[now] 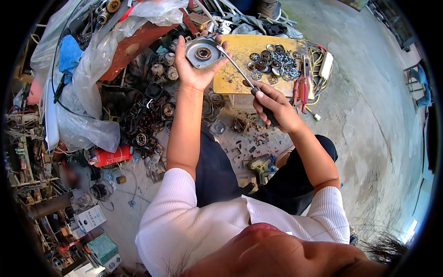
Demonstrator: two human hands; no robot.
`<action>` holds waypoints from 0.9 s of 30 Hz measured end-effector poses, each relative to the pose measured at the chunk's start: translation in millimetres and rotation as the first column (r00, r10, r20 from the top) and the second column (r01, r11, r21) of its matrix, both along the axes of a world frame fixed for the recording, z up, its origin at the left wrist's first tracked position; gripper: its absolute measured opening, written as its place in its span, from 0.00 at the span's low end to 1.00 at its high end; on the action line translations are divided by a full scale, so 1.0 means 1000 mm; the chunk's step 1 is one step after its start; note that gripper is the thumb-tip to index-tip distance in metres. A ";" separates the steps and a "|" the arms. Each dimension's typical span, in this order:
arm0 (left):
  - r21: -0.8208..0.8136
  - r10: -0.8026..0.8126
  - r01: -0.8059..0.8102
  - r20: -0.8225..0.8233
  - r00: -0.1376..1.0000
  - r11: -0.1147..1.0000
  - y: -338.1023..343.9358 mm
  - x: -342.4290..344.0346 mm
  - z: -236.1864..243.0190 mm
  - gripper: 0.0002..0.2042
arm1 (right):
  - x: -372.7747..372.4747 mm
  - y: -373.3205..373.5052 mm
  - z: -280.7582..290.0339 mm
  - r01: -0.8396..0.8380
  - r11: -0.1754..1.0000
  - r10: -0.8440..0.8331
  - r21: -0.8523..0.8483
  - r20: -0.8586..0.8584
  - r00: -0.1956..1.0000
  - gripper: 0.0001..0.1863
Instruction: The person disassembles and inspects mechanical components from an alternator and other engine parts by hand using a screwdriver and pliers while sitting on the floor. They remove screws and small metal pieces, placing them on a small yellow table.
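Note:
My left hand (pixel 194 76) grips a grey cast-metal housing (pixel 194 54) with a round dark-and-copper centre, held up at the left of the yellow work board (pixel 230 83). My right hand (pixel 274 106) is closed on the dark handle of a long screwdriver (pixel 242 70); its shaft runs up to the housing's right edge. On the board lies a pile of several small metal rings and discs (pixel 274 62). Red-handled tools (pixel 303 87) lie at its right, beside them.
Heaps of motor parts (pixel 143 122), plastic sheeting (pixel 97 127) and a red cylinder (pixel 110 156) crowd the left. A white power strip (pixel 326 65) with cables lies right of the board. A green power tool (pixel 259 165) sits between my legs. Concrete floor (pixel 369 115) spreads to the right.

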State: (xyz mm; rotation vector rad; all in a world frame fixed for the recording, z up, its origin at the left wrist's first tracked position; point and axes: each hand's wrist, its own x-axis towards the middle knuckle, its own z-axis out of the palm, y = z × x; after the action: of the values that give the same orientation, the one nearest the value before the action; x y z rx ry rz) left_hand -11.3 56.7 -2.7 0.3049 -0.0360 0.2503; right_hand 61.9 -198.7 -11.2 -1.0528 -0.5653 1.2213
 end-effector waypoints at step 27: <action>0.606 0.327 -0.272 0.020 0.945 0.748 -0.048 0.025 0.012 0.30 | 0.014 -0.022 0.015 -0.123 0.989 0.149 0.085 -0.521 0.840 0.25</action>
State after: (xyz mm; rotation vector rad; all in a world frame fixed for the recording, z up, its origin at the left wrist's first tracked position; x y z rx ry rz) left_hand 14.2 9.1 9.3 0.9701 0.0234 0.5503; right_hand 76.0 -220.7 3.7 -0.5961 -0.2378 1.5421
